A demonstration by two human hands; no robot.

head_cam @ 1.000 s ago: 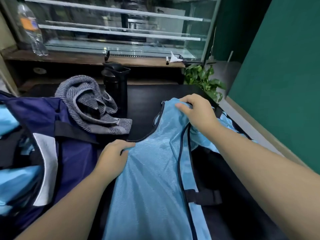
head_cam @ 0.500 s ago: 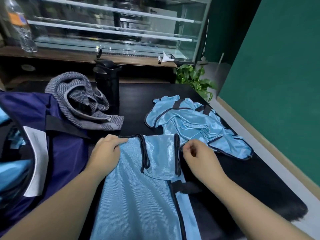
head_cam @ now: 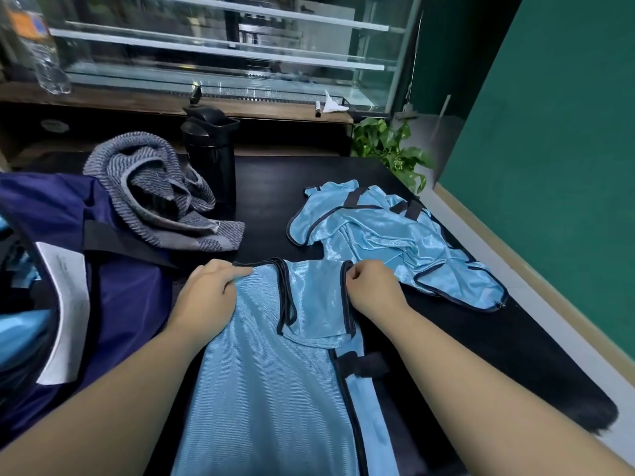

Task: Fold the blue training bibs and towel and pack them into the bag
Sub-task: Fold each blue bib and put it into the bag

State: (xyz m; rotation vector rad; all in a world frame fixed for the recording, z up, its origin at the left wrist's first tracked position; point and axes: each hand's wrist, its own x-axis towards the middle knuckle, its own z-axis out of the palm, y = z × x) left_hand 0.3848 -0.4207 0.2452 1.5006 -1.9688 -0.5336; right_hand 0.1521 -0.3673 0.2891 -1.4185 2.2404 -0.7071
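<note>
A light blue training bib (head_cam: 275,379) with dark trim lies flat on the black table in front of me, its top right shoulder folded down onto itself. My left hand (head_cam: 209,293) grips the bib's top left corner. My right hand (head_cam: 369,288) pinches the dark trim at the folded top right edge. A second blue bib (head_cam: 395,235) lies crumpled further back on the right. A grey striped towel (head_cam: 154,194) sits bunched at the back left. The dark blue bag (head_cam: 120,286) stands open at the left, with blue fabric inside.
A black bottle (head_cam: 211,159) stands behind the towel. A green plant (head_cam: 388,146) sits at the table's far right corner. A clear plastic bottle (head_cam: 37,53) stands on the wooden shelf before a glass display case. The table's right edge (head_cam: 536,304) runs along a green wall.
My right hand pulled the bib's far top edge back toward me, folding it down, then held there. That uncovered the second bib behind. My left hand stayed on the left corner.
</note>
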